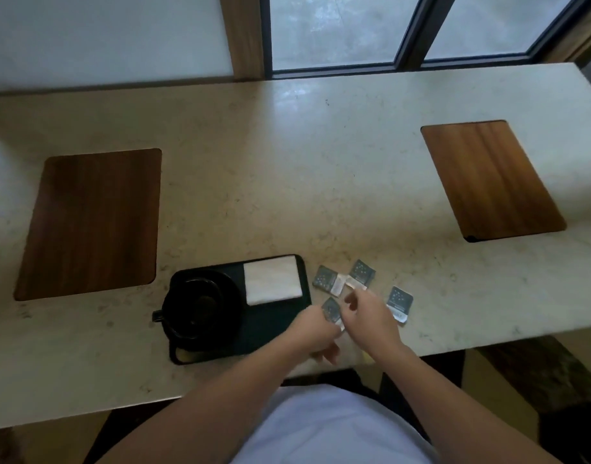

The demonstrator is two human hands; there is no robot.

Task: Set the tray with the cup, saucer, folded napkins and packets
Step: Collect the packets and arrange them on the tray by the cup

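Both hands at packets on counter (320, 162) beside tray (270, 333): left hand (315, 329) pinching packet (331, 309); right hand (371, 316) curled, grip unclear.

the counter (320, 169) looks like pale polished stone, faintly speckled, with a soft sheen below the window. two smooth wood-grain panels (93, 222) (491, 179) lie left and right of the tray. the tray (274, 329) is matt black, the cup (190, 306) and saucer (227, 289) on it glossier black. the napkin (272, 279) is white, softly textured paper. the packets (362, 272), right of the tray, look shiny, foil-like.
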